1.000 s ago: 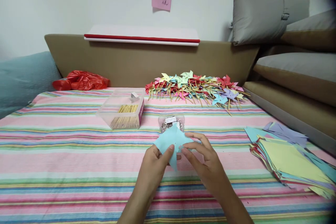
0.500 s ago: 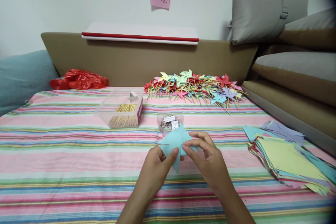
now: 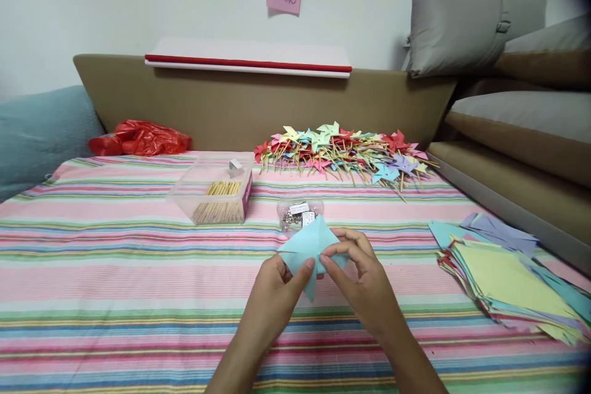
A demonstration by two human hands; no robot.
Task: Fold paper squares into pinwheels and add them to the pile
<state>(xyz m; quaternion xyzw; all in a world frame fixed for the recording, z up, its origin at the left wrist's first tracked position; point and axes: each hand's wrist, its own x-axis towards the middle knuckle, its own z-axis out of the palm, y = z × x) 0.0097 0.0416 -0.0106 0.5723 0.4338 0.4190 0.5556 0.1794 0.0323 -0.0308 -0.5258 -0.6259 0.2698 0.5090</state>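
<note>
A light-blue paper pinwheel [image 3: 308,243], cut and partly folded, is held up between my two hands above the striped cloth. My left hand [image 3: 281,286] is closed on its left side, thumb pressed near the middle. My right hand [image 3: 357,265] pinches the paper right of the centre with thumb and index finger. The fingers underneath the paper are mostly hidden. Just beyond the paper sits a clear container [image 3: 300,214] with small metal pieces and white labels, its near edge partly covered.
A clear plastic box [image 3: 184,194] of wooden sticks stands left of centre. Finished pinwheels [image 3: 341,154] are heaped at the back. Coloured paper sheets [image 3: 512,283] are stacked at the right, near piled cushions [image 3: 517,129]. A red plastic bag [image 3: 143,138] lies at the back left.
Both hands stay on the blue paper, in nearly the same place. The paper has tilted slightly, and the whole view has shifted a little.
</note>
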